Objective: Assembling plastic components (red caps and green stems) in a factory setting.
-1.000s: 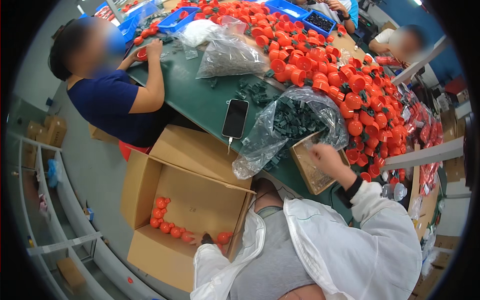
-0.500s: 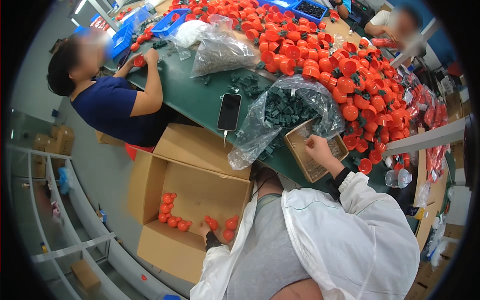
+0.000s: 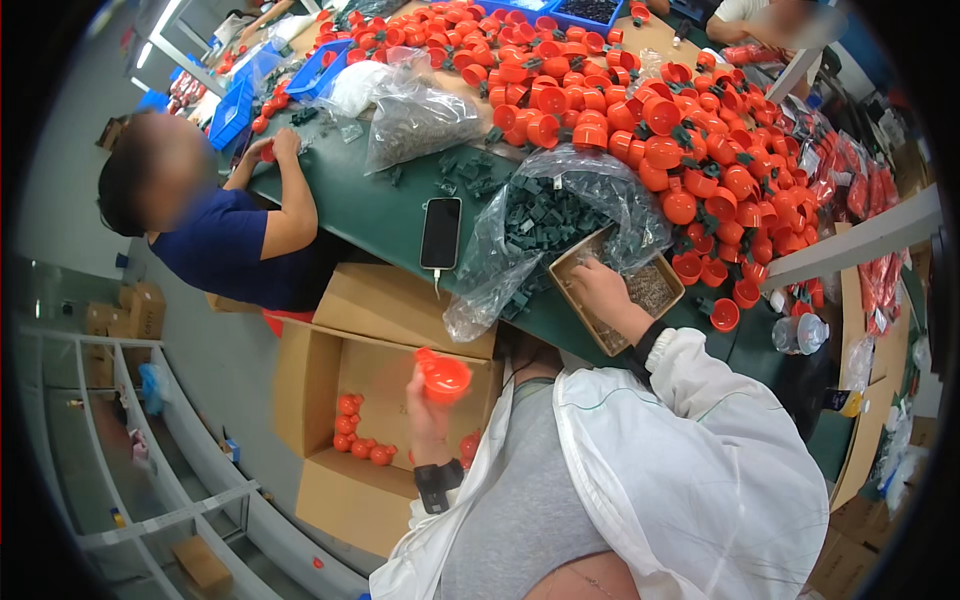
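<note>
Held up above the open cardboard box (image 3: pixel 385 345), an orange-red plastic cup (image 3: pixel 446 380) sits in my left hand (image 3: pixel 428 415), its round mouth facing up. The fingers are wrapped round its side. My right hand (image 3: pixel 603 293) reaches into a shallow cardboard tray (image 3: pixel 668 292) of small pale parts on the table. Its fingers are curled together, and whatever is between the fingertips is too small to make out. Several red cups (image 3: pixel 362 448) lie along the bottom of the box. Beside the tray, a clear plastic bag (image 3: pixel 640 205) spills dark green clips (image 3: pixel 545 215).
A large heap of red cups (image 3: pixel 660 150) covers the table's far side. A charging phone (image 3: pixel 441 233) lies left of the bag. One co-worker (image 3: pixel 215 220) sits at the left, another at the far right (image 3: pixel 750 30). A grey post (image 3: pixel 860 240) and a bottle (image 3: pixel 800 334) stand at right.
My left hand has come up out of the cardboard box and now holds a red cup. My right hand has gone lower into the tray. The whole view has shifted slightly.
</note>
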`<state>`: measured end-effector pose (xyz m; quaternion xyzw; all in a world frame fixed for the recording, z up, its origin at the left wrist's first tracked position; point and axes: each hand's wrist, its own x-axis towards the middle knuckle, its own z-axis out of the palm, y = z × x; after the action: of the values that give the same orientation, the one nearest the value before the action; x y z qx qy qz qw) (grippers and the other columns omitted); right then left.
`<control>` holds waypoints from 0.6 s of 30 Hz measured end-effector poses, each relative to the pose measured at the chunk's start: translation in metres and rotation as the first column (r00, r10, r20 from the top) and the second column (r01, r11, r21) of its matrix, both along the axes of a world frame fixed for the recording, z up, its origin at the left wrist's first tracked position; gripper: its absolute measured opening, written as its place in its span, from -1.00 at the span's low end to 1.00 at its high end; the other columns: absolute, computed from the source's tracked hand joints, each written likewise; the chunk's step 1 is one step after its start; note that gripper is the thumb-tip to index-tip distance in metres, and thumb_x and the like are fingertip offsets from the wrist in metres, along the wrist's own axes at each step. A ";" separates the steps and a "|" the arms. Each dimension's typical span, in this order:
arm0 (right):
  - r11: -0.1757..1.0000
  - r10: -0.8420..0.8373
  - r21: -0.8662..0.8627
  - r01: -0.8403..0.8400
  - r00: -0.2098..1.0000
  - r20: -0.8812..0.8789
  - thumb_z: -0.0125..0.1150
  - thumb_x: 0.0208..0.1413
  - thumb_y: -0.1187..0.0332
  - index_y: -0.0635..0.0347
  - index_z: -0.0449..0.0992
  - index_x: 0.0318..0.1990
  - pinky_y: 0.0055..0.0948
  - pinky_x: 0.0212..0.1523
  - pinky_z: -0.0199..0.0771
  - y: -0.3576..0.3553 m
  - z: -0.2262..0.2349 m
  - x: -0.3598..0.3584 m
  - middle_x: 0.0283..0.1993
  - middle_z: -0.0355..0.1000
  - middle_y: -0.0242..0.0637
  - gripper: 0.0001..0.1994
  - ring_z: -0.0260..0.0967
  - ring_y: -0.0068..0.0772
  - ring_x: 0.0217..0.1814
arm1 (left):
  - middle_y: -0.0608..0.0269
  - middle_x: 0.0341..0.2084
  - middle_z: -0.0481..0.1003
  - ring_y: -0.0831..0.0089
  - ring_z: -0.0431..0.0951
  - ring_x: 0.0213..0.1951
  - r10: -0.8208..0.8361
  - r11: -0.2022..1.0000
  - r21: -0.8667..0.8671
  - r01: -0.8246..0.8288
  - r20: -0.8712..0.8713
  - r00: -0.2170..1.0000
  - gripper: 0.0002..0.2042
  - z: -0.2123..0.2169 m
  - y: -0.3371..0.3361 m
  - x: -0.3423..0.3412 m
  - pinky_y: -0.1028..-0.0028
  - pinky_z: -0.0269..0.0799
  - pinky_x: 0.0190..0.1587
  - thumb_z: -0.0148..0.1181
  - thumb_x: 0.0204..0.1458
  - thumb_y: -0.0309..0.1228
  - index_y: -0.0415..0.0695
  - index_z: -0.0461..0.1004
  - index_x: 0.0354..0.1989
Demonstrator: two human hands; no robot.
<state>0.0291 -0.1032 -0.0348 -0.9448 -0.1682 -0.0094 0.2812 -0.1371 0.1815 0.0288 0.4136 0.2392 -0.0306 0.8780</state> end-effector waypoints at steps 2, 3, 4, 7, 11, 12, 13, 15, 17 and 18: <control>0.999 0.030 0.013 -0.030 1.000 -0.008 0.12 -0.15 0.38 0.15 0.44 -0.42 -0.19 -0.32 0.37 0.004 -0.015 0.008 -0.41 0.32 -0.17 -0.89 0.36 -0.08 -0.32 | -0.01 -0.16 0.38 0.12 0.43 -0.12 -0.020 0.998 -0.054 0.025 0.092 0.996 -0.54 0.002 -0.024 0.015 0.17 0.39 -0.10 -0.14 0.00 -0.16 -0.22 0.20 0.02; 0.998 0.065 0.018 -0.065 0.998 -0.021 0.11 -0.15 0.39 0.17 0.45 -0.45 -0.19 -0.33 0.38 0.006 -0.017 0.011 -0.41 0.33 -0.16 -0.91 0.36 -0.07 -0.32 | -0.01 -0.16 0.38 0.12 0.43 -0.12 -0.023 0.998 -0.049 0.028 0.092 0.995 -0.54 0.005 -0.036 0.022 0.17 0.39 -0.10 -0.14 0.00 -0.16 -0.22 0.20 0.02; 0.998 0.063 0.022 -0.062 0.998 -0.020 0.11 -0.15 0.39 0.17 0.45 -0.45 -0.19 -0.33 0.38 0.004 -0.018 0.014 -0.41 0.33 -0.16 -0.91 0.36 -0.07 -0.32 | -0.03 -0.15 0.37 0.13 0.42 -0.09 -0.077 0.989 -0.118 0.091 0.113 0.991 -0.53 0.009 -0.050 0.030 0.18 0.34 -0.04 -0.14 0.00 -0.19 -0.25 0.19 0.03; 0.983 0.166 -0.065 -0.170 0.984 -0.057 0.09 -0.14 0.38 0.18 0.45 -0.47 -0.18 -0.32 0.37 0.005 -0.013 0.017 -0.41 0.34 -0.12 -0.91 0.34 -0.03 -0.33 | 0.01 -0.17 0.38 0.23 0.42 -0.10 -0.188 0.964 -0.173 0.200 0.084 0.979 -0.57 0.002 -0.079 0.044 0.32 0.34 -0.04 -0.18 0.00 -0.28 -0.29 0.19 0.01; 0.971 0.077 0.240 0.015 0.926 -0.370 0.14 -0.11 0.42 0.28 0.49 -0.40 -0.38 -0.29 0.39 0.004 0.024 0.013 -0.41 0.44 -0.21 -0.87 0.41 -0.31 -0.30 | 0.10 -0.20 0.40 0.41 0.45 -0.18 -0.196 0.980 0.027 0.195 0.031 0.980 -0.62 -0.004 -0.100 0.053 0.49 0.35 -0.12 -0.21 0.01 -0.34 -0.29 0.23 -0.03; 0.816 0.168 0.547 0.184 0.831 -0.530 0.16 -0.10 0.42 0.31 0.50 -0.35 -0.48 -0.27 0.39 0.003 0.033 0.008 -0.39 0.46 -0.26 -0.84 0.41 -0.44 -0.29 | 0.10 -0.20 0.40 0.41 0.45 -0.18 -0.192 0.981 0.025 0.191 0.027 0.981 -0.62 -0.001 -0.104 0.055 0.49 0.35 -0.12 -0.21 0.01 -0.34 -0.29 0.23 -0.03; 0.818 0.172 0.546 0.182 0.827 -0.535 0.16 -0.10 0.42 0.31 0.50 -0.35 -0.48 -0.27 0.39 0.001 0.045 0.002 -0.39 0.46 -0.26 -0.84 0.41 -0.44 -0.29 | 0.13 -0.22 0.41 0.45 0.45 -0.21 -0.204 0.978 0.055 0.203 0.017 0.979 -0.64 0.004 -0.107 0.058 0.52 0.36 -0.15 -0.22 0.01 -0.35 -0.28 0.24 -0.05; 0.574 0.418 0.729 0.373 0.631 -0.653 0.21 -0.08 0.42 0.36 0.48 -0.30 -0.59 -0.20 0.35 0.006 0.084 -0.013 -0.35 0.45 -0.36 -0.80 0.36 -0.61 -0.27 | 0.15 -0.24 0.41 0.49 0.45 -0.24 -0.215 0.973 0.084 0.214 0.002 0.977 -0.66 0.006 -0.107 0.058 0.55 0.36 -0.17 -0.22 0.01 -0.36 -0.27 0.26 -0.07; 0.557 0.444 0.759 0.336 0.652 -0.614 0.19 -0.07 0.46 0.34 0.50 -0.33 -0.56 -0.16 0.34 0.009 0.096 -0.022 -0.27 0.41 -0.32 -0.85 0.36 -0.57 -0.24 | 0.09 -0.21 0.39 0.40 0.45 -0.17 -0.296 0.945 0.145 0.293 0.002 0.955 -0.63 0.003 -0.107 0.063 0.49 0.35 -0.12 -0.23 0.00 -0.33 -0.28 0.22 -0.06; 0.540 0.467 0.788 0.296 0.673 -0.573 0.17 -0.06 0.50 0.32 0.51 -0.37 -0.54 -0.12 0.34 0.010 0.098 -0.024 -0.18 0.37 -0.28 -0.91 0.36 -0.53 -0.21 | 0.09 -0.21 0.39 0.40 0.45 -0.17 -0.297 0.945 0.146 0.294 0.001 0.955 -0.63 0.005 -0.108 0.065 0.49 0.35 -0.12 -0.23 0.00 -0.33 -0.28 0.22 -0.06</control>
<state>0.0053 -0.0933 0.0629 -0.5982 -0.0660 0.3062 0.7376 -0.0719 0.0735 0.0342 0.5074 0.1660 -0.1395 0.8340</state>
